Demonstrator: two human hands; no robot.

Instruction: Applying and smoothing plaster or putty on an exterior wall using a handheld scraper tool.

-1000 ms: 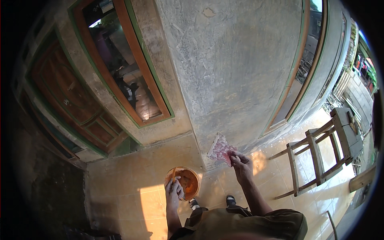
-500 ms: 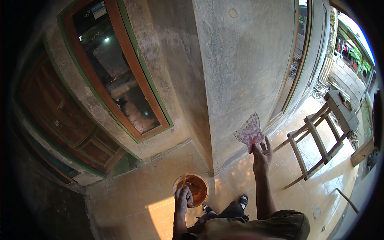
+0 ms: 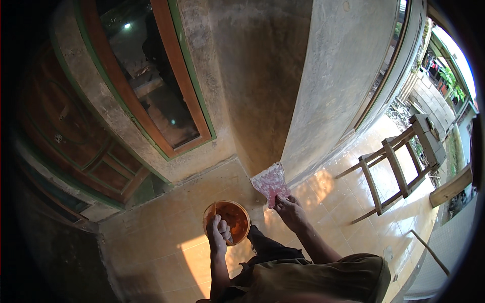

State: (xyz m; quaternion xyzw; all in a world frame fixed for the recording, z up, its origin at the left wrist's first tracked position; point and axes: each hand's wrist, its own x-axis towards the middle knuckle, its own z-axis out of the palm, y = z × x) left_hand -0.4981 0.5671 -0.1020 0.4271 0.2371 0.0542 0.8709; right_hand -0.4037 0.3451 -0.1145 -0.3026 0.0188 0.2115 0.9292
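An orange bucket [image 3: 235,218] with orange residue inside hangs low before me, gripped by my left hand [image 3: 220,235]; an orange strip runs up past my thumb at its rim. My right hand [image 3: 289,209] is closed on the handle end of a pink scraper [image 3: 269,179] smeared with white, its wide edge raised. The scraper overlaps the lower end of the grey wall corner [image 3: 293,111] in the view; whether it touches the wall I cannot tell. One dark-trousered leg shows just right of the bucket.
A tiled floor [image 3: 146,247] lies below. A green-trimmed wooden window [image 3: 172,70] and brown door [image 3: 81,131] stand left; another window is at right. A wooden trestle [image 3: 396,166] stands right, near a plank [image 3: 449,187] and a thin bar [image 3: 429,252].
My right hand and the scraper have dropped down and left from half a second ago. My left hand and bucket are slightly higher in view. A leg has come forward.
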